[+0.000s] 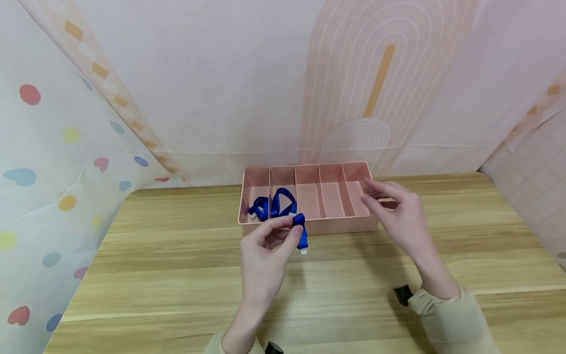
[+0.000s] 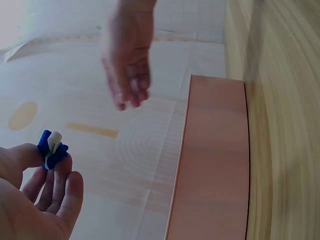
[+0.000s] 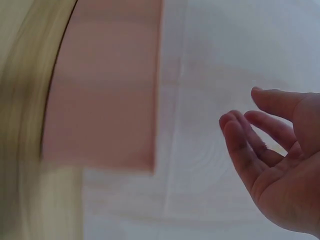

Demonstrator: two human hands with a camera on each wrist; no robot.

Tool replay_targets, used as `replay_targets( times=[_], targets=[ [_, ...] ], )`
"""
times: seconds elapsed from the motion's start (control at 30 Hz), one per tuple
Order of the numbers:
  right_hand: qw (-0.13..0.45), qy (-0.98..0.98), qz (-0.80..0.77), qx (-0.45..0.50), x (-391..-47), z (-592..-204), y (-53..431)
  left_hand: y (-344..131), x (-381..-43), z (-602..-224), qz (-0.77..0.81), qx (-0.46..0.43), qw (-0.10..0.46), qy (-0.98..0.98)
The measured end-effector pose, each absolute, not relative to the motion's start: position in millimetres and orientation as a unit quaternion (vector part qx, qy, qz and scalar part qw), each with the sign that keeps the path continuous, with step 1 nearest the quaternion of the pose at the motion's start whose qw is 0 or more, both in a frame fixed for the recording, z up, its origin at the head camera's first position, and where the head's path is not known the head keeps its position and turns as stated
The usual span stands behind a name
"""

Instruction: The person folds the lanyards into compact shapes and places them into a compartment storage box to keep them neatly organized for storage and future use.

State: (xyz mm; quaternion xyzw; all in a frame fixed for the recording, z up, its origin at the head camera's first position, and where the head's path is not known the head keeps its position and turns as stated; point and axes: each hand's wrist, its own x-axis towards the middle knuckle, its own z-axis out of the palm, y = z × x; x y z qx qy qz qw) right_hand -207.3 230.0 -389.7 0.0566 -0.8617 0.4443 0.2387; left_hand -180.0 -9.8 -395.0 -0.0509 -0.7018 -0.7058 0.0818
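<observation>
My left hand (image 1: 264, 265) pinches a folded blue ribbon strap (image 1: 302, 238) with a white end piece between thumb and fingertips, in front of the box's near wall. In the left wrist view the bundled strap (image 2: 52, 150) shows its white piece on top. A pink divided box (image 1: 340, 226) stands on the table. Its leftmost compartment holds a bunched blue strap (image 1: 262, 209) with a white end. Another blue strap (image 1: 283, 196) lies looped in the second compartment. My right hand (image 1: 400, 214) hangs over the box's right end, fingers loosely bent and holding nothing.
The wooden table (image 1: 168, 275) runs back to a patterned cloth backdrop (image 1: 230, 88), close behind the box. Thin dividers (image 1: 322, 196) split the box into several compartments. A black piece (image 1: 403, 295) sits at the right sleeve's cuff.
</observation>
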Motion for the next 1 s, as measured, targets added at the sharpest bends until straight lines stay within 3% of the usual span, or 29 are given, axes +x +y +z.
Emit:
replay_targets(
  times=[0.43, 0.7, 1.0],
  targets=[
    [0.191, -0.918, 0.346, -0.028, -227.5, -412.9, 270.5, -10.7, -188.4, -402.1, -0.697, -0.04, 0.081, -0.711],
    [0.102, -0.884, 0.455, -0.043, -232.7, -425.3, 281.6, -14.0, -198.4, -412.4, -0.689, -0.032, 0.068, -0.721],
    [0.071, -0.869, 0.487, -0.055, -241.9, -433.0, 277.8, -25.5, -215.0, -424.6, -0.66, -0.033, 0.083, -0.746]
  ],
)
